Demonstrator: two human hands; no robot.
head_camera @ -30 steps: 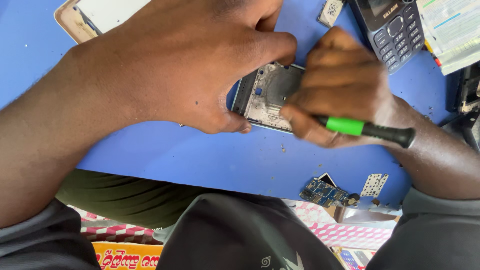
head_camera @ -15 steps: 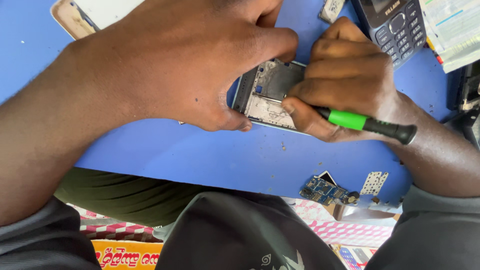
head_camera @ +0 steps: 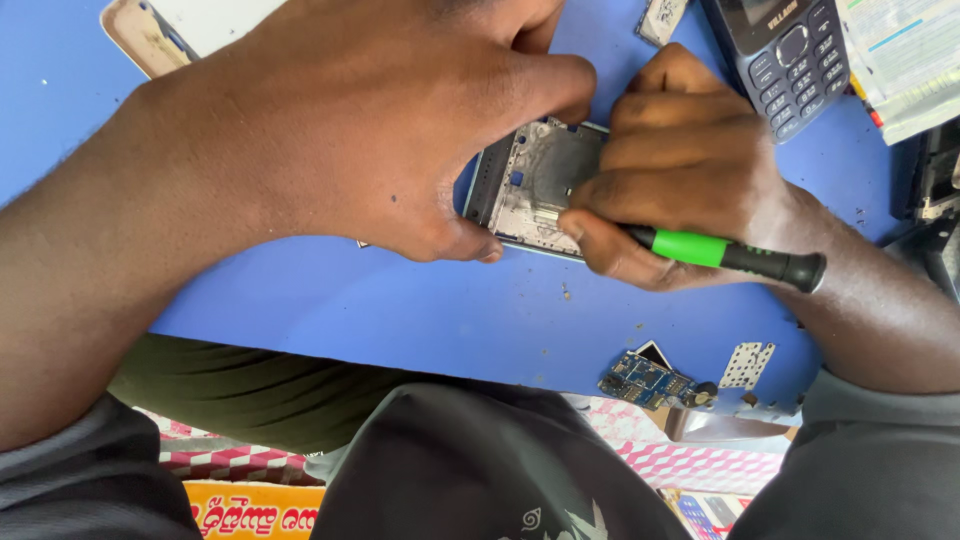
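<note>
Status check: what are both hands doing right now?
Left hand pins phone frame to blue table. Right hand grips screwdriver, tip hidden. Nothing blocking.

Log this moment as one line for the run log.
left hand: steadies opened phone frame | right hand: holds green-and-black screwdriver on frame | surface: blue table

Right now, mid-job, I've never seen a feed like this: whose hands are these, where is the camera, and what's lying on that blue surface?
The single view comes from a camera on the person's head, looking down at their own bare hands. The left hand pins an opened phone frame on the blue mat. The right hand grips a screwdriver with a green-and-black handle; its tip is hidden. Also on the mat: a small blue circuit board, a perforated metal plate and a dark keypad phone.
</note>
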